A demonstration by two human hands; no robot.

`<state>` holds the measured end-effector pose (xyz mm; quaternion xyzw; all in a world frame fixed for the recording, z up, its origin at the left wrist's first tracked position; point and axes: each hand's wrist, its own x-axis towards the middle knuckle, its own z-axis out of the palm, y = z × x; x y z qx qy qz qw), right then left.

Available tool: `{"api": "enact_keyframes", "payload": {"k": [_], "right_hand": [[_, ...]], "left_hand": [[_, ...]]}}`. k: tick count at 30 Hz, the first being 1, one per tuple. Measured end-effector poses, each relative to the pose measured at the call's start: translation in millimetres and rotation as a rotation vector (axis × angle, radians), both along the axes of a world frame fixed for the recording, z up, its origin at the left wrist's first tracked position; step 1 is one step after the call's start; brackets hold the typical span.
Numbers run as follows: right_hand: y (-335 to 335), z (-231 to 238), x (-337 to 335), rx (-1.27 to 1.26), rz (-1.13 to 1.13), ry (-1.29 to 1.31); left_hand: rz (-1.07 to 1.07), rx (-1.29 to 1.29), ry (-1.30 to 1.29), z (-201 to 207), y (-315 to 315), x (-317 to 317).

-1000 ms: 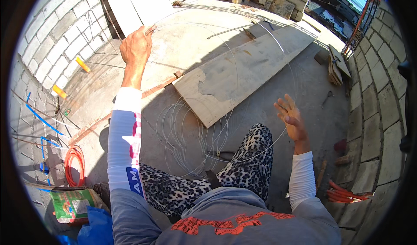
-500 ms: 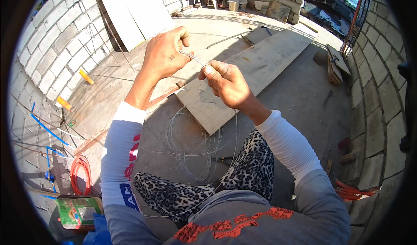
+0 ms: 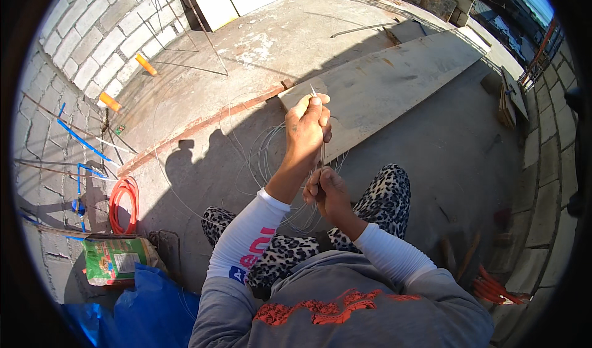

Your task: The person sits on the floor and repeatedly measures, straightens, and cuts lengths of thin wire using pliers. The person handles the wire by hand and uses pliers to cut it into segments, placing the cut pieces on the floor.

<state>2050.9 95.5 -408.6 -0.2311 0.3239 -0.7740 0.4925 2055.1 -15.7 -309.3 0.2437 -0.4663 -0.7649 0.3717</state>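
My left hand (image 3: 304,126) is raised in front of me, its fingers closed on a thin pale wire (image 3: 313,91) whose tip pokes up past the thumb. Lower and slightly to the right, my right hand (image 3: 333,192) is closed with the fingers pinched together. A strand runs down from the left hand to the right one, so both hold the same wire. Loose loops of this wire (image 3: 262,154) spread behind and below the hands, over the floor and near my knees. Whether it is metal or plastic I cannot tell.
A long wooden board (image 3: 394,80) lies on the concrete beyond my hands. Left are a coiled orange hose (image 3: 125,203), a green bag (image 3: 117,262), a blue plastic sheet (image 3: 154,292) and rods by the block wall (image 3: 117,27). Orange tubes (image 3: 493,286) lie at right.
Both hands have come down toward me, the left also moving right until it sits above the right hand. The wire between them now runs nearly upright. The view has shifted left and down.
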Motion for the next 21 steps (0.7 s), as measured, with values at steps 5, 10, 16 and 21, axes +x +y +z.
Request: {"api": "enact_keyframes", "payload": {"k": [5, 10, 16, 21], "right_hand": [[24.9, -33.4, 3.1, -0.081, 0.267, -0.218], [45.3, -53.8, 12.5, -0.035, 0.250, -0.066], [54.8, -37.7, -56.8, 0.030, 0.220, 0.133], [33.2, -14.0, -122.7, 0.101, 0.227, 0.144]], "left_hand": [[0.044, 0.185, 0.081, 11.6, -19.0, -20.4], [0.416, 0.074, 0.203, 95.6, -126.4, -20.8], [0.893, -0.807, -0.634, 178.7, -276.4, 89.8], [0.615, -1.167, -2.055, 196.3, -339.7, 161.1]]}}
